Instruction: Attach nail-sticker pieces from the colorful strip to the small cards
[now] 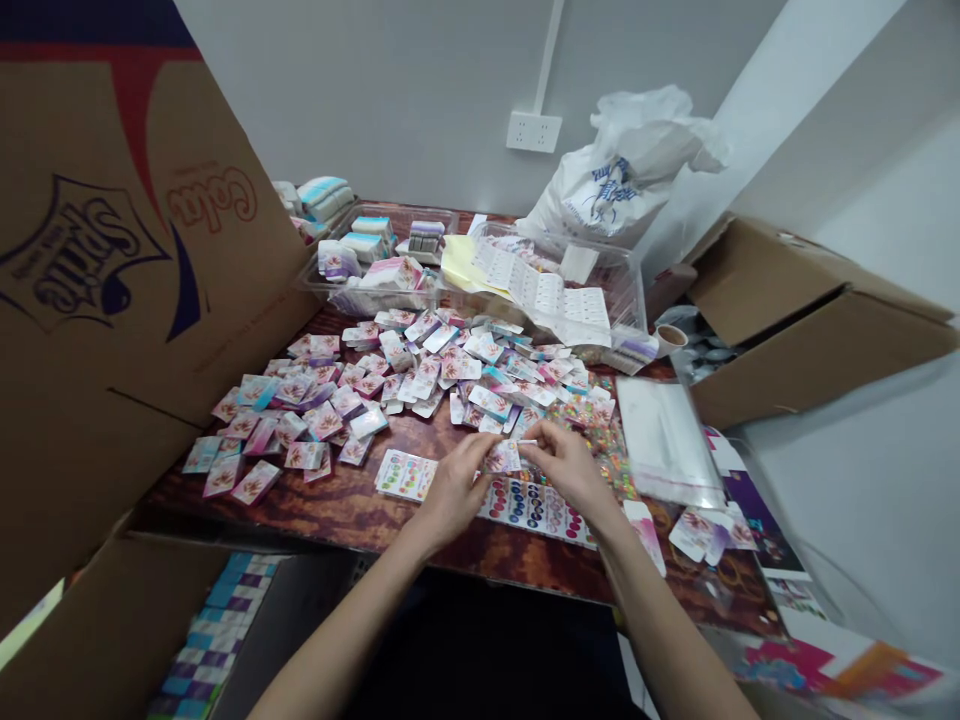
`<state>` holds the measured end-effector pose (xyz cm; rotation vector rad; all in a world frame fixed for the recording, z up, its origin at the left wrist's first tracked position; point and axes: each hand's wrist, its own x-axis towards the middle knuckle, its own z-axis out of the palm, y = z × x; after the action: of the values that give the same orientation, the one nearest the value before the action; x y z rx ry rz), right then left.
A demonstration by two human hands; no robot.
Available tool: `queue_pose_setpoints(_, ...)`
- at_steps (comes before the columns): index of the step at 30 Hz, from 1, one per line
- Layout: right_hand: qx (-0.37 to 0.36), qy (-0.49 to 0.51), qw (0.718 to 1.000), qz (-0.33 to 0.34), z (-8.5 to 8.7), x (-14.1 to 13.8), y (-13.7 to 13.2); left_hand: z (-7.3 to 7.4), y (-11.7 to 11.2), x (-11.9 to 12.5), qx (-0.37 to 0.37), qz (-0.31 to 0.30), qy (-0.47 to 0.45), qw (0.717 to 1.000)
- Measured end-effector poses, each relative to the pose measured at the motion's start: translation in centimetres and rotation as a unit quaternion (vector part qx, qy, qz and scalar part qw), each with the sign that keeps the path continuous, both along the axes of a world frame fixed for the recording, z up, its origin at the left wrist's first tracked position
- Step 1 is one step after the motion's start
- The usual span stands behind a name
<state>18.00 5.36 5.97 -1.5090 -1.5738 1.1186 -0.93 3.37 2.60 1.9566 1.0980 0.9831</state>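
Observation:
Near the front of the table, my left hand (459, 484) pinches the left side of a small printed card packet (504, 457). My right hand (568, 466) grips the packet's right edge between thumb and fingers. Below my hands lie printed sticker sheets (532, 507) with rows of coloured ovals, partly covered by my wrists. A small stack of similar sheets (405, 474) sits just left of my left hand. Beyond my fingers spreads a big pile of folded card packets (420, 375) in pink, blue and purple. Clear packets of tiny colourful pieces (600, 430) lie right of my right hand.
A large cardboard box (135, 250) walls off the left side. Clear plastic trays (450, 222), a paper sheet (544, 287) and a white bag (622, 175) stand at the back. At right are clear bags (667, 440), loose cards (709, 535) and an open carton (810, 320).

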Motion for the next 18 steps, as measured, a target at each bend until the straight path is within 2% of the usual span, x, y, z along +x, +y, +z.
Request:
queue_pose_setpoints(4,-0.104,0.15,0.982,-0.053,-1.7,-0.8,-0.2,-0.3,0.1,-0.4,0.012,0.013,0.019,1.0)
queue_pose_setpoints(7,-0.15,0.194,0.968,-0.048,-2.2,-0.6,-0.6,-0.5,0.0,-0.9,0.022,0.017,0.027,0.999)
queue_pose_setpoints(9,-0.121,0.185,0.975,-0.038,-2.3,-0.5,-0.8,-0.6,-0.1,-1.1,0.031,0.016,0.038,0.999)
queue_pose_setpoints(13,-0.014,0.147,0.989,-0.01,-2.8,-0.8,-0.8,-0.3,-1.1,-1.3,0.036,0.016,0.076,0.996)
queue_pose_setpoints(18,0.015,0.135,0.989,0.064,-3.2,-2.6,-1.1,0.5,-3.1,-1.4,0.002,0.054,0.099,0.994)
